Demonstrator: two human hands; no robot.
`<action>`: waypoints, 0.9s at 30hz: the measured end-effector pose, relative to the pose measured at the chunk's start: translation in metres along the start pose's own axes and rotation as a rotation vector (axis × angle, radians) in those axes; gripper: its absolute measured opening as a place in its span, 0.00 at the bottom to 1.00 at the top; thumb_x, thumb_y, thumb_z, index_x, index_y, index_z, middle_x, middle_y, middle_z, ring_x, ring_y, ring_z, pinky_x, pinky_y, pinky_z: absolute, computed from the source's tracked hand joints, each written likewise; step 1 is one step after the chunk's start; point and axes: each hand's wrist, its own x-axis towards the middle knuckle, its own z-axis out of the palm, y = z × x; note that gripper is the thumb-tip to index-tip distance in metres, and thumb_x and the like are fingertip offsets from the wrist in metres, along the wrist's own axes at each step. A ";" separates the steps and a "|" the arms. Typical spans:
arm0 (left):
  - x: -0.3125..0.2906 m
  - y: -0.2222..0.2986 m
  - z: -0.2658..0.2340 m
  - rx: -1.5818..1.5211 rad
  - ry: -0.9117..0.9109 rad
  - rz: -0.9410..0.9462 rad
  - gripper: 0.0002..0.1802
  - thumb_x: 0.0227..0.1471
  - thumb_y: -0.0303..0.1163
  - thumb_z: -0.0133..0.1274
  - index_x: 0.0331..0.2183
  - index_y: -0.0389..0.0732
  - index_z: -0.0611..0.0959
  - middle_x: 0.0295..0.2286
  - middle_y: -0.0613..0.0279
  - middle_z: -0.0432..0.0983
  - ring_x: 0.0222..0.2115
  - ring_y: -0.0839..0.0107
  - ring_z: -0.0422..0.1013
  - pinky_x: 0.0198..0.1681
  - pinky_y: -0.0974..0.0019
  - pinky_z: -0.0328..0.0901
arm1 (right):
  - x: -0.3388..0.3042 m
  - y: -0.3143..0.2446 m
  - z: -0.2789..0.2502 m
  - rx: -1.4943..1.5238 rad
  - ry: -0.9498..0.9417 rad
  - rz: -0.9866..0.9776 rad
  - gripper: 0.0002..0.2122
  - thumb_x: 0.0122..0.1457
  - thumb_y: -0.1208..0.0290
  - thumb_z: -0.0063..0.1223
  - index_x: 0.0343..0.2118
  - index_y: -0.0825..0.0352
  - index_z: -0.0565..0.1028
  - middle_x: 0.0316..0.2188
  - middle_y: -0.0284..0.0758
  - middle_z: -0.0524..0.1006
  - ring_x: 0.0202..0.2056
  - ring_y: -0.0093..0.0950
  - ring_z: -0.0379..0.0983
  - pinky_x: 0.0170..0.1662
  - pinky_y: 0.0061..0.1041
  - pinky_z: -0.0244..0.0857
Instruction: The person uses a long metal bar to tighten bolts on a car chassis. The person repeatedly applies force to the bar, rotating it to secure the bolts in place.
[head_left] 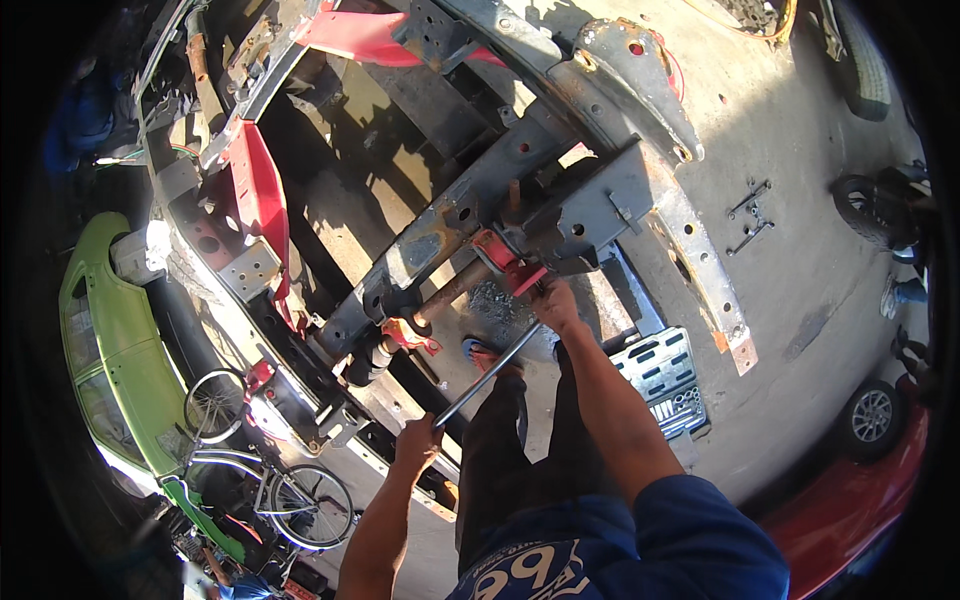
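A long, straight metal bar [488, 375] slants between my two hands in front of my legs. My left hand [417, 446] is closed around its lower left end. At the upper end my right hand [558, 306] is closed, right beside a red bracket [497, 252] on the dark steel vehicle frame [455, 212]. My right fingers hide how the bar's upper end meets the bracket. From the bracket a rusty round tube [452, 292] runs left to a second red clamp-like piece [408, 334].
A socket set in an open case [655, 370] lies right of my legs. Several tools [750, 218] rest on the concrete farther right. A perforated steel rail [700, 262] juts toward me. To the left are a bicycle [290, 497] and a green car [130, 345]; a red car [860, 510] stands right.
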 end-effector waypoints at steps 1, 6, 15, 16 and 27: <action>0.008 -0.002 0.001 0.044 0.003 0.030 0.15 0.53 0.41 0.57 0.36 0.41 0.76 0.26 0.49 0.79 0.34 0.46 0.77 0.38 0.46 0.71 | 0.001 -0.004 -0.003 -0.088 -0.022 0.038 0.09 0.56 0.69 0.59 0.39 0.65 0.80 0.32 0.52 0.78 0.38 0.53 0.74 0.38 0.33 0.70; 0.021 -0.012 -0.008 -0.012 0.095 0.130 0.13 0.52 0.41 0.58 0.32 0.42 0.78 0.22 0.46 0.78 0.29 0.45 0.77 0.34 0.47 0.72 | -0.002 -0.024 -0.012 0.097 0.037 -0.139 0.10 0.56 0.71 0.58 0.40 0.66 0.80 0.31 0.45 0.81 0.33 0.43 0.78 0.37 0.31 0.70; 0.033 -0.014 -0.013 -0.102 0.061 0.210 0.10 0.50 0.37 0.56 0.34 0.43 0.81 0.24 0.46 0.79 0.30 0.44 0.77 0.37 0.47 0.72 | 0.005 -0.009 -0.018 0.075 0.031 -0.138 0.02 0.55 0.76 0.57 0.31 0.67 0.79 0.24 0.32 0.78 0.26 0.26 0.73 0.33 0.26 0.66; 0.039 -0.017 -0.019 -0.067 0.066 0.208 0.10 0.49 0.36 0.56 0.34 0.43 0.81 0.24 0.46 0.79 0.30 0.44 0.77 0.37 0.48 0.72 | 0.007 -0.011 -0.020 0.100 0.017 -0.093 0.02 0.55 0.76 0.58 0.31 0.67 0.79 0.24 0.32 0.78 0.27 0.26 0.73 0.33 0.26 0.66; 0.043 -0.021 -0.035 -0.205 0.016 0.261 0.13 0.51 0.41 0.56 0.34 0.43 0.82 0.27 0.46 0.80 0.33 0.45 0.77 0.39 0.48 0.71 | -0.006 -0.053 -0.021 0.183 -0.009 0.088 0.07 0.59 0.64 0.62 0.31 0.58 0.75 0.16 0.23 0.68 0.17 0.18 0.63 0.20 0.23 0.54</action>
